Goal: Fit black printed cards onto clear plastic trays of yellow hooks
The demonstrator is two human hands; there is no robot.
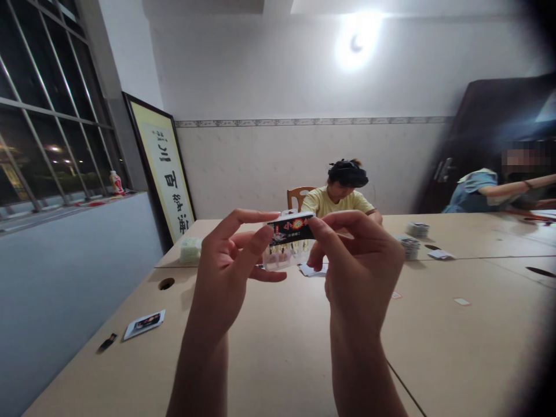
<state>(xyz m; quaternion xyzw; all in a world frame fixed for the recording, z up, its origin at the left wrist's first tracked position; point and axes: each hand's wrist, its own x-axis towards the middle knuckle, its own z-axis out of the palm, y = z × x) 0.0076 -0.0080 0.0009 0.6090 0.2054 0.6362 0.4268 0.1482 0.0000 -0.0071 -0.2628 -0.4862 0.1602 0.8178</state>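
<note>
Between my two hands is a small clear plastic box [287, 255] with a hanging tab on top. A black label [292, 230] with red and white lettering covers its upper part. Small gold-coloured pieces show through the clear lower part; I cannot tell exactly what they are. My left hand [237, 249] grips the box's left side, thumb on the front and fingers above and below. My right hand [360, 255] pinches the label's right end at the box's upper right corner. Both hands are raised above the table.
On the wooden table [269, 359] lie a white sheet with black labels [145, 324] and a black strip [107, 343] at left. Stacked clear boxes [190, 250] stand behind them. Card stacks [410, 248] are at right. One person [339, 197] sits opposite, another [478, 188] at far right.
</note>
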